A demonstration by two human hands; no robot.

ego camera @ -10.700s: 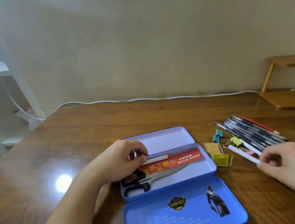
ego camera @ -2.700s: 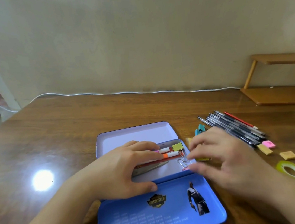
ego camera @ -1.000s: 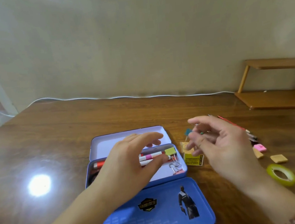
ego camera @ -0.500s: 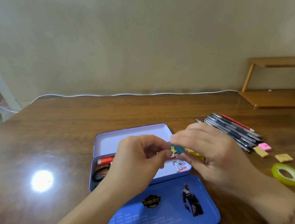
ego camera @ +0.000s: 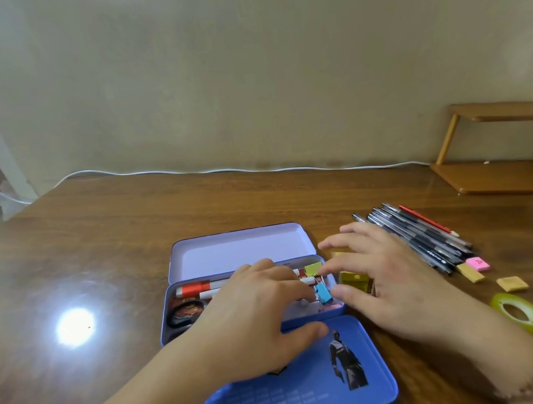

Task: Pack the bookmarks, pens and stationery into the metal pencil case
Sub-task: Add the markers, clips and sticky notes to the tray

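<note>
The blue metal pencil case [ego camera: 334, 288] lies open on the brown wooden worktop [ego camera: 97, 247], with its pale inner tray lid [ego camera: 240, 249] folded back and its blue printed lid [ego camera: 313, 392] lying flat toward the person. Inside lie a red-capped marker [ego camera: 192, 289], a white pen [ego camera: 210, 294], black-handled scissors [ego camera: 184, 312], a yellow-green binder clip [ego camera: 313, 268] and a blue binder clip [ego camera: 322, 293].

The left hand [ego camera: 255, 322] rests over the case, fingers reaching to the blue clip; whether its grip closes on the clip I cannot tell. The right hand [ego camera: 386, 277] hovers just beside the case's right end, its grip released and fingers spread.

Right of that hand lies a bundle of dark pens [ego camera: 425, 240] with a red pencil [ego camera: 426, 219] along its far side. Nearer are a pink eraser [ego camera: 479, 263], two tan erasers [ego camera: 471, 273] and a yellow-green tape roll [ego camera: 518, 312]. A yellow packet [ego camera: 355, 279] lies between case and right hand.
</note>
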